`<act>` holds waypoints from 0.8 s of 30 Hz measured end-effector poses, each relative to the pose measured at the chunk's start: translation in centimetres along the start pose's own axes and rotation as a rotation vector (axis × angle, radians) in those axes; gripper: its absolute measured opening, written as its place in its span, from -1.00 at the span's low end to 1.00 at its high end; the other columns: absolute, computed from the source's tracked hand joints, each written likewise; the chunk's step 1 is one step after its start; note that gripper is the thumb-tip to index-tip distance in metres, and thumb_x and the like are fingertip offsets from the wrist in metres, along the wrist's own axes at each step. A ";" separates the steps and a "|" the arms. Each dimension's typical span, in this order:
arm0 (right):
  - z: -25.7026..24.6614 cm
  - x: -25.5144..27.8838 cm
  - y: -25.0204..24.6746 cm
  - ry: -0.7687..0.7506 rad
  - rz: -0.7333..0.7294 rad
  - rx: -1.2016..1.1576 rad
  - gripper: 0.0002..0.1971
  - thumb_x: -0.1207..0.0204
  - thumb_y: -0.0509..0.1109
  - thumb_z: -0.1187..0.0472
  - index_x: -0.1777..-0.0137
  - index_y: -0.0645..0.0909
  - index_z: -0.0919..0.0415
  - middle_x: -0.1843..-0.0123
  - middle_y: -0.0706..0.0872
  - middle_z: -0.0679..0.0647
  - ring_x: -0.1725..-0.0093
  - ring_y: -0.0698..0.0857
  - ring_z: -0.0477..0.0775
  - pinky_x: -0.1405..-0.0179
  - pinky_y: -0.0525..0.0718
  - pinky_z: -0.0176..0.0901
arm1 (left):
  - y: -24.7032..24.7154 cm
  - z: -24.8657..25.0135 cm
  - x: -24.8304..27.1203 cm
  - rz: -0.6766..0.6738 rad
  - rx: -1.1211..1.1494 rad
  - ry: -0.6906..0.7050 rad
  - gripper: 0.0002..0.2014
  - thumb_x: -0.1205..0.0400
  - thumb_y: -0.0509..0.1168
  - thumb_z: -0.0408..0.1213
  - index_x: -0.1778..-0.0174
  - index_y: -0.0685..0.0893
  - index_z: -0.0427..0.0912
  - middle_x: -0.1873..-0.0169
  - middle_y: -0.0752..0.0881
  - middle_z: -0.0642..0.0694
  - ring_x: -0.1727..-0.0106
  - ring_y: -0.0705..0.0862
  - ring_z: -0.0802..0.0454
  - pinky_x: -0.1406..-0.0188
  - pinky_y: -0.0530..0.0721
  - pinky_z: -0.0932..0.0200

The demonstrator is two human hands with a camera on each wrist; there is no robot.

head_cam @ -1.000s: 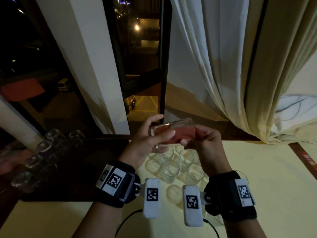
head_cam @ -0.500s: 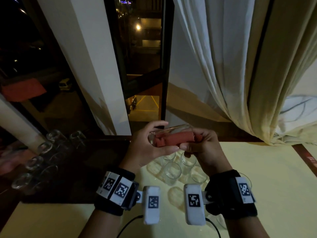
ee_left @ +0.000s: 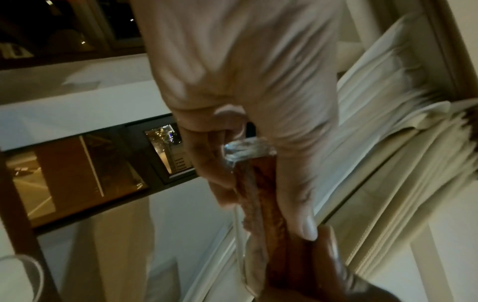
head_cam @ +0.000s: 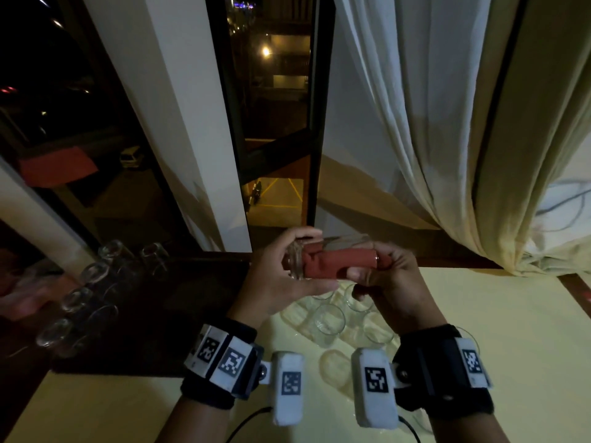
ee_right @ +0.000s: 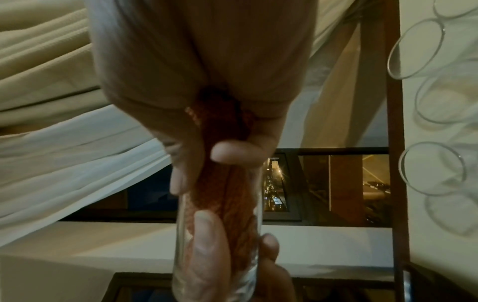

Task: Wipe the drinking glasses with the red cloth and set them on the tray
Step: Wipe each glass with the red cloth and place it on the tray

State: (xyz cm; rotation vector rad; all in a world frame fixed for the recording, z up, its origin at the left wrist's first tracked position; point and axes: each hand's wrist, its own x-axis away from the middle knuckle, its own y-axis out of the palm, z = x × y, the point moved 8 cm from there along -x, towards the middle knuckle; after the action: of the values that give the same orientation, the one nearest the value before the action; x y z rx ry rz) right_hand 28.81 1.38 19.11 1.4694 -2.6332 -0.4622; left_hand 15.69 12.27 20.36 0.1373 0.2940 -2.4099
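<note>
While both hands grip it, the glass (head_cam: pixel 332 251) lies sideways — base left, red cloth (head_cam: pixel 339 263) inside.

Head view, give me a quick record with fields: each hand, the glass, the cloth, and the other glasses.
left hand: grips the glass at its base end
right hand: holds the cloth at the glass mouth
glass: held sideways above the table
cloth: red, stuffed inside the glass
table: yellow top
other glasses: upright on the table below the hands
</note>
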 end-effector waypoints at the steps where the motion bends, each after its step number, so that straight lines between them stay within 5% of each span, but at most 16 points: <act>1: 0.0 -0.1 -0.2 -0.025 0.015 -0.010 -0.54 0.03 0.66 0.30 0.10 0.74 0.49 0.16 0.77 0.34 0.32 0.66 0.18 0.50 0.60 -0.18 | 0.3 -0.4 0.0 -0.021 0.070 -0.070 -0.32 -0.21 0.75 -0.22 -0.24 0.66 0.10 -0.04 0.81 0.08 0.11 0.82 0.18 0.18 0.70 0.34; 3: -0.2 -0.2 -0.4 -0.055 0.039 -0.015 -0.70 0.07 0.63 0.38 0.26 0.82 0.27 0.20 0.82 0.23 0.24 0.71 0.17 0.38 0.67 -0.14 | 0.9 -1.0 0.1 -0.052 0.216 -0.210 -0.37 -0.24 0.74 -0.07 -0.20 0.67 0.01 0.12 0.83 -0.03 0.42 0.76 0.06 0.46 0.63 0.32; 6: 0.2 -0.2 -0.2 -0.011 0.028 0.008 -0.71 -0.04 0.54 0.50 0.24 0.82 0.22 0.18 0.82 0.20 0.21 0.72 0.14 0.37 0.71 -0.15 | 0.5 -1.0 -0.2 0.002 0.228 -0.207 -0.44 -0.23 0.63 -0.03 -0.11 0.71 -0.11 0.35 0.80 -0.07 0.54 0.68 0.05 0.56 0.57 0.32; 10: 0.5 -0.1 0.0 0.091 0.001 -0.019 -0.55 -0.20 0.53 0.42 -0.13 0.69 0.51 0.07 0.76 0.32 0.25 0.73 0.14 0.56 0.62 -0.19 | 0.1 -0.1 -0.4 -0.006 0.085 -0.043 -0.42 -0.25 0.73 -0.34 -0.18 0.74 -0.01 0.01 0.82 0.06 0.09 0.81 0.18 0.19 0.70 0.34; 13: 0.0 -0.1 -0.2 0.042 0.049 0.026 -0.59 -0.12 0.56 0.46 -0.03 0.72 0.46 0.10 0.73 0.38 0.34 0.64 0.16 0.60 0.55 -0.19 | 0.7 -0.4 -0.3 -0.046 0.047 -0.024 -0.35 -0.29 0.71 -0.47 -0.24 0.68 0.03 -0.15 0.75 0.09 -0.05 0.78 0.26 0.06 0.69 0.37; 17: -0.9 0.1 -0.2 -0.047 0.083 0.050 -0.63 -0.05 0.47 0.73 0.33 0.76 0.27 0.29 0.78 0.22 0.33 0.69 0.10 0.45 0.65 -0.11 | 1.8 -1.4 -0.2 -0.109 0.226 -0.250 -0.49 -0.36 0.59 -0.14 -0.23 0.65 -0.01 0.13 0.83 0.00 0.38 0.76 0.03 0.44 0.64 0.29; 20: -1.4 0.2 0.1 -0.043 0.049 0.110 -0.62 -0.14 0.40 0.82 0.21 0.73 0.38 0.24 0.82 0.17 0.25 0.74 0.13 0.40 0.73 -0.10 | 1.4 -1.4 -0.5 -0.058 0.261 -0.248 -0.46 -0.28 0.61 0.02 -0.13 0.69 -0.10 0.29 0.81 -0.05 0.50 0.70 0.05 0.53 0.60 0.28; 24: -1.0 0.2 0.2 0.088 -0.023 0.020 -0.61 -0.21 0.54 0.57 -0.09 0.66 0.57 0.17 0.76 0.28 0.28 0.72 0.19 0.58 0.69 -0.16 | 0.8 -0.3 -0.8 -0.042 0.068 -0.017 -0.35 -0.20 0.75 -0.19 -0.22 0.71 -0.01 -0.01 0.81 0.09 0.03 0.81 0.20 0.14 0.72 0.32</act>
State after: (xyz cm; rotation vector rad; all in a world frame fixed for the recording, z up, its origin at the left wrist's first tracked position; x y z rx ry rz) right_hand 28.74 1.07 20.12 1.4910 -2.5628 -0.3651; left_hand 16.80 12.21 20.07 0.1423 0.2095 -2.4626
